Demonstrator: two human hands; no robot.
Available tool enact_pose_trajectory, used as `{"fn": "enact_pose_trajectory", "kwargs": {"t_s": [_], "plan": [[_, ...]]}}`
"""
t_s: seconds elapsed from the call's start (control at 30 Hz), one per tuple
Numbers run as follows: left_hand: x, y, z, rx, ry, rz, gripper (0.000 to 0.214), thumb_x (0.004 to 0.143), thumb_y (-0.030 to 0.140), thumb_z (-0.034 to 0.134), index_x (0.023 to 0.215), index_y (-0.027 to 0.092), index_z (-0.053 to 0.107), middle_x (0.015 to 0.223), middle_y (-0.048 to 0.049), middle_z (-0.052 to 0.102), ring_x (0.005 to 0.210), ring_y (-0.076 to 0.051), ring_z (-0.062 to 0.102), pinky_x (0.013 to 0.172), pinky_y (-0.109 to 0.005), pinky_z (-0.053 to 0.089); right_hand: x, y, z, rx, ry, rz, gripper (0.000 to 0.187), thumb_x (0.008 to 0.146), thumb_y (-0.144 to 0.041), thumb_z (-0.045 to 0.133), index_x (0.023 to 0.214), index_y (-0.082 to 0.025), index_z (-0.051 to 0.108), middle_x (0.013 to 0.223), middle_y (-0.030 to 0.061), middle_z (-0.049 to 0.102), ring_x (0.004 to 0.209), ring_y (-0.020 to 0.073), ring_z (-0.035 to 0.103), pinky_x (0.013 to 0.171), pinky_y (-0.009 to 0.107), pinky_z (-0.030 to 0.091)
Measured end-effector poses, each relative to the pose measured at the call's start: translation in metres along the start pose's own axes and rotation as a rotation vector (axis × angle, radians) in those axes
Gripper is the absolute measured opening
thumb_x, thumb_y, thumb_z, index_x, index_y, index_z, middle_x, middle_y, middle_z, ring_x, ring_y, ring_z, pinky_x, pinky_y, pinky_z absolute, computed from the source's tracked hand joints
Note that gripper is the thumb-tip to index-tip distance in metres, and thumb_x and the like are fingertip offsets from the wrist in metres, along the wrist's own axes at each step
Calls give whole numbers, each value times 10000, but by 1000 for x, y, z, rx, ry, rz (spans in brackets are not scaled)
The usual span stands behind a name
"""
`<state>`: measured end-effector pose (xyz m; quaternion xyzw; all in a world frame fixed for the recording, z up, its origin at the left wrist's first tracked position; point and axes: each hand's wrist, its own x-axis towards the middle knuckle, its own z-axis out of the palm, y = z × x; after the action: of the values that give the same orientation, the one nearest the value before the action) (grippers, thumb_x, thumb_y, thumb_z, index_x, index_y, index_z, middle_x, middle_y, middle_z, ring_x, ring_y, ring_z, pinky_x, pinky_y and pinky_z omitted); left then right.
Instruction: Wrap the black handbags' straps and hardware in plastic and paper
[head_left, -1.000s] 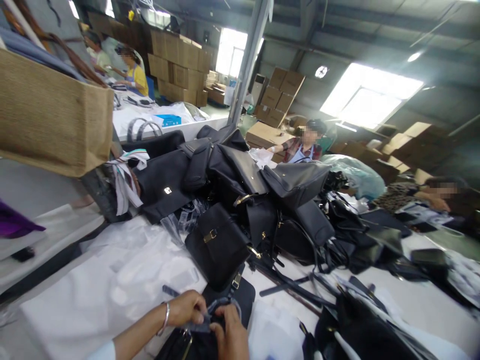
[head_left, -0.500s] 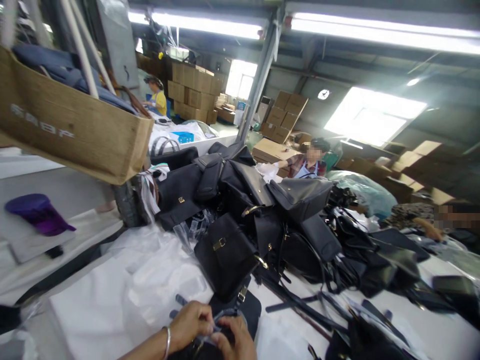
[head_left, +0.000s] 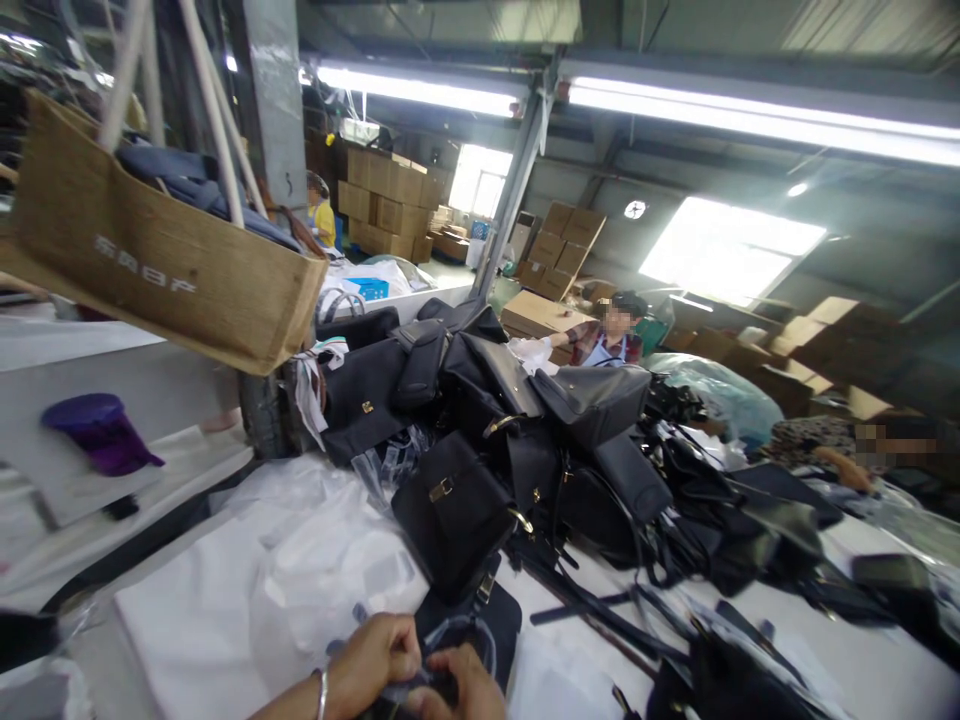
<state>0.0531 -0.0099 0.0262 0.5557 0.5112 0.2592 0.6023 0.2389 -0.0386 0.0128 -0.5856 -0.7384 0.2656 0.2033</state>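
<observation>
At the bottom edge my left hand (head_left: 373, 660) and my right hand (head_left: 461, 692) meet, fingers pinched on a small clear plastic piece (head_left: 420, 680) over a black bag (head_left: 480, 625). A bangle circles my left wrist. Just beyond lies a heap of black handbags (head_left: 510, 440) with gold clasps and loose straps. White wrapping sheets (head_left: 247, 580) spread to the left of my hands.
A brown woven bag (head_left: 157, 270) hangs at upper left beside a grey pillar. A purple object (head_left: 97, 430) rests on a white shelf. One person sits behind the heap, another at the right edge, a third far back near stacked cardboard boxes (head_left: 386, 200).
The view has tilted upward, so my hands sit lower in the frame and more ceiling lights show. My hands stay pinched together on the plastic piece.
</observation>
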Motion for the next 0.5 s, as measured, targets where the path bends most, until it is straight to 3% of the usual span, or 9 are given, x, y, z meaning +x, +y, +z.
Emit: {"fn": "enact_pose_trajectory", "kwargs": {"t_s": [0.1,0.23,0.37,0.5], "plan": [[-21,-1,7,67,76,116,72,706,216,573,696,161,618,663,19,604,664,-150,519,606,-242,346,-7,-7,-2,9,-45,2,206,676,-164,689,847,-279,681,815,-14,638,742,167,647,632,212,462],[-54,-1,6,74,63,234,145,812,285,552,717,187,601,817,-14,631,812,-184,567,752,-268,406,-28,-11,1,-92,-56,-207,204,770,-167,585,923,-284,652,884,4,594,702,140,629,603,206,447],[-67,-10,-7,23,44,126,179,877,292,492,966,217,627,1000,-34,648,972,-206,577,872,-299,418,-47,-6,10,-287,42,-362,196,801,-200,545,964,-283,614,839,14,585,663,163,611,575,230,448],[-61,-23,-16,125,-18,94,360,763,138,521,1100,219,615,1148,-51,615,1030,-210,557,903,-313,411,-54,-2,20,-400,148,-416,145,842,-225,511,932,-292,603,787,5,584,600,155,586,528,224,429]]}}
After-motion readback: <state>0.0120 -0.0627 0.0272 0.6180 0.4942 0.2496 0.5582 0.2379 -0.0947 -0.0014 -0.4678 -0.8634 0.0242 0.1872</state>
